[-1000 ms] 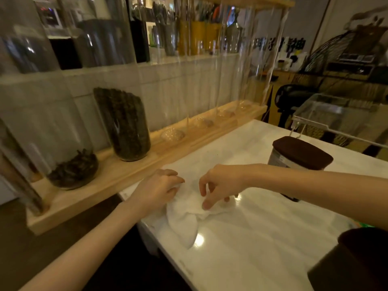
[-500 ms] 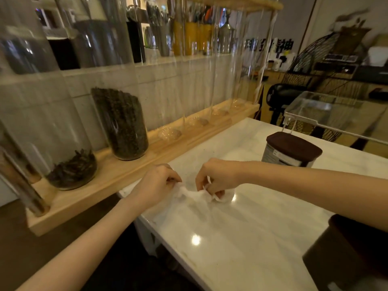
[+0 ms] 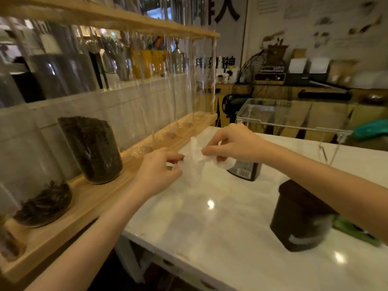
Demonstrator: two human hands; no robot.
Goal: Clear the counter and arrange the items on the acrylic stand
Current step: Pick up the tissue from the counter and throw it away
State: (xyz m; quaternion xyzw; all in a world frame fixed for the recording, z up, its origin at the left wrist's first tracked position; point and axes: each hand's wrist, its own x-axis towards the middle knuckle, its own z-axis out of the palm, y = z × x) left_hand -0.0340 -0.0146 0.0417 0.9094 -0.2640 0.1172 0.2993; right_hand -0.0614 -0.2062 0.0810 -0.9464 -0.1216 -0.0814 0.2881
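Cloth (image 3: 196, 158) lifted off counter (image 3: 210, 238) since earlier; left hand (image 3: 156, 175), right hand (image 3: 231, 144) each pinching it. Tin (image 3: 244, 172) half-hidden, label unreadable.

This looks like a tea or coffee shop. A long pale wooden rack (image 3: 88, 198) holds tall clear glass cylinders (image 3: 92, 148), two with dark dried leaves or beans. A white marble desk (image 3: 210, 238) carries dark brown lidded canisters (image 3: 298, 219) and a clear acrylic stand (image 3: 294, 114). Behind, a wooden counter (image 3: 315, 95) bears paper cups (image 3: 224, 75) and boxes under large black wall lettering (image 3: 224, 9).
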